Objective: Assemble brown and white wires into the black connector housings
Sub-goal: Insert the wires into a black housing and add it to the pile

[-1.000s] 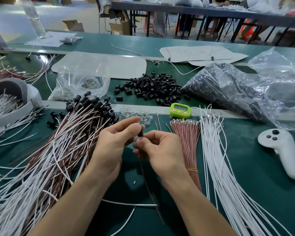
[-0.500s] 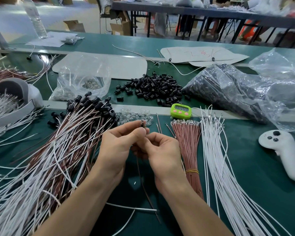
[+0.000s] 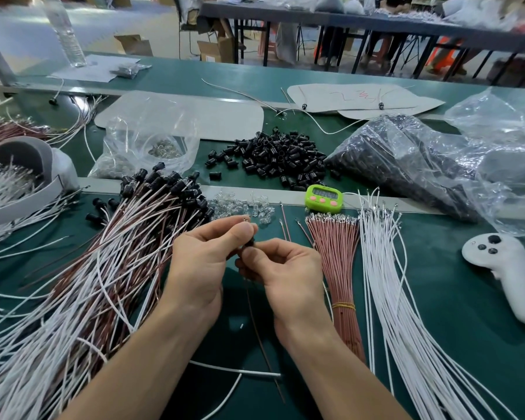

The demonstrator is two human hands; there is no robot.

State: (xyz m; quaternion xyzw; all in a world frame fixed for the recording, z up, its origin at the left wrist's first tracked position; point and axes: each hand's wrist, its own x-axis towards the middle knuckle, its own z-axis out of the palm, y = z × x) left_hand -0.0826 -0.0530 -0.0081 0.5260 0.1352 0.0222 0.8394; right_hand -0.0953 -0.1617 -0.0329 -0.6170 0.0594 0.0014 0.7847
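Both hands meet at mid-bench, fingertips together. The left hand [image 3: 206,262] pinches w/ thumb & forefinger, and a tiny metal terminal tip [image 3: 245,219] pokes out above the thumb. The right hand [image 3: 288,274] has its fingers curled in, pinching from the other side. Between them sits one small black plastic connector housing [image 3: 249,242]. Can't tell which hand carries most of it. A thin dark-brown wire [image 3: 261,338] hangs from the pinch down over the green bench mat [image 3: 452,298].

Progress, as I read it: this unit is approx. half done, w/ the brown wire in or going in & no white wire at the housing yet. A loose white wire [image 3: 234,370] lies on the mat just below the wrists, prob. the next one.

Overall, a big heap of finished brown-and-white wire pairs w/ black caps [image 3: 103,268] lies left of the hands, so plenty is done. Plenty is left too:
- a banded bundle of pinkish-brown wires [image 3: 337,268], just right of the right hand
- a fan of loose white wires [image 3: 391,283], beside that
- a pile of loose black housings [image 3: 273,156], at the back
- a clear plastic bag of more black parts [image 3: 406,159], to its right
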